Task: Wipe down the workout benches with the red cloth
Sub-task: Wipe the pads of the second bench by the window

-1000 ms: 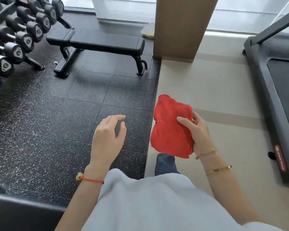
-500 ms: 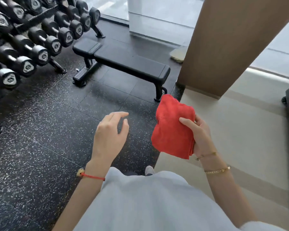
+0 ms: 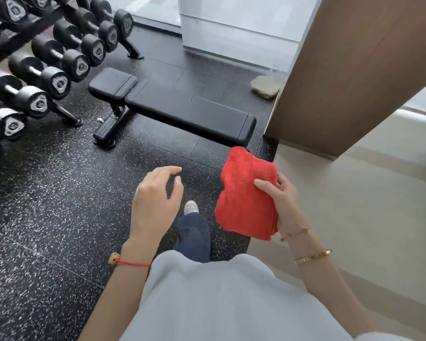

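A person stands on the speckled black rubber floor [image 3: 59, 217] of a gym, the red cloth [image 3: 246, 195] folded into a thick pad and gripped in the right hand [image 3: 284, 205] — thumb across its face, fingers curled behind it — at waist height, just short of the near end of a black workout bench [image 3: 182, 112]. The left hand [image 3: 155, 200] holds nothing, its fingers loosely curved in mid-air above the floor. One foot in a pale shoe [image 3: 191, 207] is planted forward toward the bench.

By the look of it the wiping has not begun: the cloth touches no padding, and the bench surface shows no streak or damp patch that can be made out. What remains, judging from the task, is the whole job — the long back pad, the shorter seat pad beside it, and any further benches, none of which are in view.

The count: one bench, made of two pads on a single black frame; one red cloth; two hands, one full and one free. A dumbbell rack [image 3: 22, 30] fills the left edge, with roughly ten dumbbells visible, some cut off by the frame, so the number is not firm. One wood-toned pillar [image 3: 354, 70] rises at right, one small flat tan object [image 3: 266, 86] lies on the floor beside it, and the beige floor [image 3: 354, 205] begins beyond the rubber tiles. Two bracelets circle the right wrist, one red cord the left
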{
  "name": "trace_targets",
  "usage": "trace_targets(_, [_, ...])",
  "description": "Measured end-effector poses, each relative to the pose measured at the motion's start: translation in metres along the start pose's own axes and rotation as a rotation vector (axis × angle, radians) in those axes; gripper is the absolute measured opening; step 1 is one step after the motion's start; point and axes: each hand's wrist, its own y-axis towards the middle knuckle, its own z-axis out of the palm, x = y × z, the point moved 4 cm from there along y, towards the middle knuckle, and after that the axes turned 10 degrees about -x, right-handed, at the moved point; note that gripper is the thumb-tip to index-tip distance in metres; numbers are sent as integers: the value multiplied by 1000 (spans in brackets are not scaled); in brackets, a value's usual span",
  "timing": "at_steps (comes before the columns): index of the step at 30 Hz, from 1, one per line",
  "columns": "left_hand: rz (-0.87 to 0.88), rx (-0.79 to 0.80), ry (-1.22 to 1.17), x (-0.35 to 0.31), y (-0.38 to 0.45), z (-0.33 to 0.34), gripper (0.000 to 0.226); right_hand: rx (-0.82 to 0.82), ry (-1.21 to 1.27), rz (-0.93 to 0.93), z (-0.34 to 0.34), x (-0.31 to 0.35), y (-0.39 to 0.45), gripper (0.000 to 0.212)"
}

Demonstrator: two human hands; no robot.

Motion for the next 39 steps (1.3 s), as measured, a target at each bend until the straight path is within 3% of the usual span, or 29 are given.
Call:
trace_targets(11, [132,83,-11,65,249,29,23,-178,54,-35,147,62,154,38])
trace_targets(23, [141,147,-14,102,379,103,27,-188,-22,23,216,70,279,36])
trace_targets(28, [154,190,-4,111,432,164,30,-223,-49,64,225,65,356,26])
trace_targets(39, [233,346,30,165,521,354,31,-271,-186,58,241,15,553,33])
